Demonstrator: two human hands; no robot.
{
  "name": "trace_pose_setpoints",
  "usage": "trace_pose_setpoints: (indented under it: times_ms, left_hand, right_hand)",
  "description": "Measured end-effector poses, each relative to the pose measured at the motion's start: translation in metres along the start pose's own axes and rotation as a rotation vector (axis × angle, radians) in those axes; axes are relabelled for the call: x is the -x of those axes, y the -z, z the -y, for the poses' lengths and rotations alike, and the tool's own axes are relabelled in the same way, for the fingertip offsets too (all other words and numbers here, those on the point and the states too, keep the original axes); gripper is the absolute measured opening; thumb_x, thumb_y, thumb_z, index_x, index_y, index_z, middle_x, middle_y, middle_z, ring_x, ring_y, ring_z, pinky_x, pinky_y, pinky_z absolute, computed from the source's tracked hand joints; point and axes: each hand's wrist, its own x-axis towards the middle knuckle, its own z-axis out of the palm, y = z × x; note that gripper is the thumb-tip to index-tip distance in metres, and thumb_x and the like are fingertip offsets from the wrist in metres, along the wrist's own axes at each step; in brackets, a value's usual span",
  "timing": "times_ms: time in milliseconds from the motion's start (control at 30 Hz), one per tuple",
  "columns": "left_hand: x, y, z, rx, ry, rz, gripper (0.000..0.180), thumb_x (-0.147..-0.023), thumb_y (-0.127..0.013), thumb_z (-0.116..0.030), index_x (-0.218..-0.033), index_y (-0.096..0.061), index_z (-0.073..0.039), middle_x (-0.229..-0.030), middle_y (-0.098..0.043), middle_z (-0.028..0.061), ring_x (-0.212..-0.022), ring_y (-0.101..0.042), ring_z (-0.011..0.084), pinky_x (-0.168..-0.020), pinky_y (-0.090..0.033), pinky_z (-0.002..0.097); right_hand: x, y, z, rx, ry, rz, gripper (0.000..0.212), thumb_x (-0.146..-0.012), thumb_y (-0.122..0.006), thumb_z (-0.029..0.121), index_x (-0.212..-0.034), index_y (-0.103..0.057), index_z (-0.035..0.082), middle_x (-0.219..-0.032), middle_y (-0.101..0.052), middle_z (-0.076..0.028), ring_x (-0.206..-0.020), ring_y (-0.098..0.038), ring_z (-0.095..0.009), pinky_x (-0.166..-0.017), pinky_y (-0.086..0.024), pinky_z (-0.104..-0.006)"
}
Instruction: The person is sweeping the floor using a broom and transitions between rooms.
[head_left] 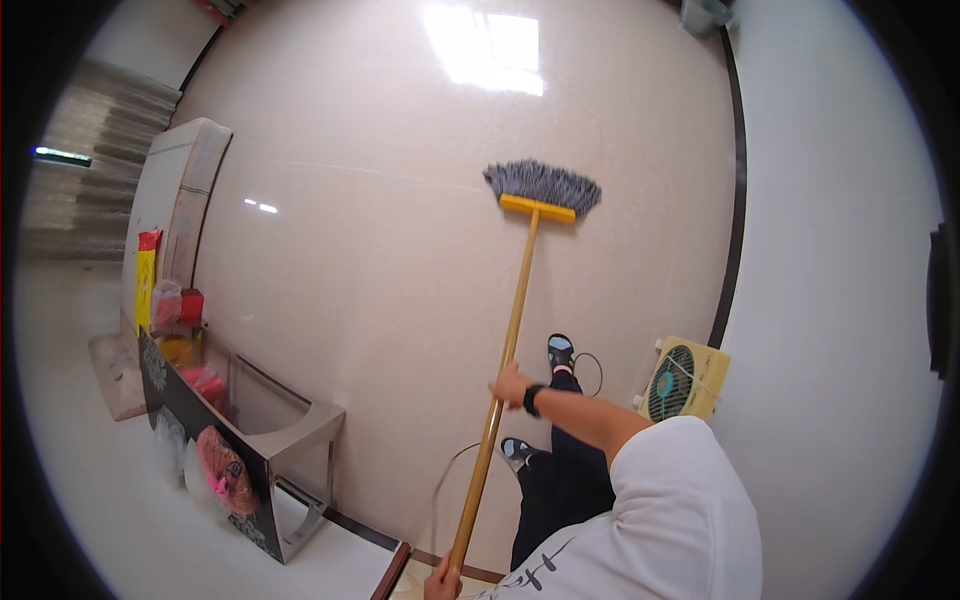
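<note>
A mop with a long yellow-brown handle reaches forward across the floor. Its yellow bar carries a fringe of grey strands, which lies spread on the tiles. Partway down the handle, my right hand is closed around it, a black watch on that wrist. My left hand grips the handle low down, near the bottom edge of the picture, where its lower part is cut off. The mop head is well ahead of my feet.
A cream fan stands by the right wall, with a cord near my foot. To the left is a dark-panelled metal-framed stand with bags hanging on it. Behind it a mattress leans near a curtain. A bucket sits far right.
</note>
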Motion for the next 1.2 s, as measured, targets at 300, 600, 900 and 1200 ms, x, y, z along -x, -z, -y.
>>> trace_pose_setpoints:
  times_ms: [300,600,900,1200]
  left_hand:
    - [0.156,0.060,0.064,-0.121,0.279,-0.161,0.024,-0.081,-0.046,-0.020,-0.092,-0.054,-0.001,-0.049,-0.040,-0.0012,-0.043,-0.036,0.0075,-0.037,-0.027,0.0244]
    - [0.069,0.008,0.030,-0.155,0.175,-0.144,0.023,-0.081,-0.046,-0.020,-0.090,-0.055,0.000,-0.050,-0.042,-0.0007,-0.044,-0.037,0.0084,-0.038,-0.028,0.0246]
    - [-0.167,-0.166,-0.176,0.077,-0.007,0.212,0.018,-0.082,-0.045,-0.022,-0.079,-0.047,-0.005,-0.042,-0.037,-0.0012,-0.030,-0.033,0.0061,-0.027,-0.023,0.0194]
    - [-0.219,-0.225,-0.253,0.014,-0.053,0.345,0.024,-0.081,-0.045,-0.020,-0.100,-0.049,-0.006,-0.044,-0.034,-0.0048,-0.032,-0.032,0.0036,-0.028,-0.025,0.0177]
  right_hand:
    - [0.116,-0.269,-0.030,-0.132,0.040,0.101,0.043,-0.073,-0.044,0.030,-0.078,-0.038,-0.012,-0.063,-0.050,-0.021,-0.061,-0.055,-0.032,-0.055,-0.047,-0.0365]
    - [0.000,-0.118,-0.029,1.003,0.422,-0.290,0.009,-0.054,-0.057,0.020,-0.060,-0.061,0.015,-0.056,-0.056,-0.004,-0.055,-0.053,-0.024,-0.047,-0.029,-0.0414]
    - [-0.040,0.190,0.054,-0.372,0.082,-0.731,0.069,-0.068,-0.044,0.004,-0.121,-0.001,-0.006,-0.111,-0.027,-0.036,-0.096,-0.040,-0.044,-0.084,-0.035,-0.0413]
    - [-0.025,0.308,0.026,-0.258,-0.184,-0.739,0.063,-0.068,-0.045,0.008,-0.118,-0.009,-0.009,-0.113,-0.033,-0.026,-0.096,-0.046,-0.035,-0.079,-0.040,-0.0380]
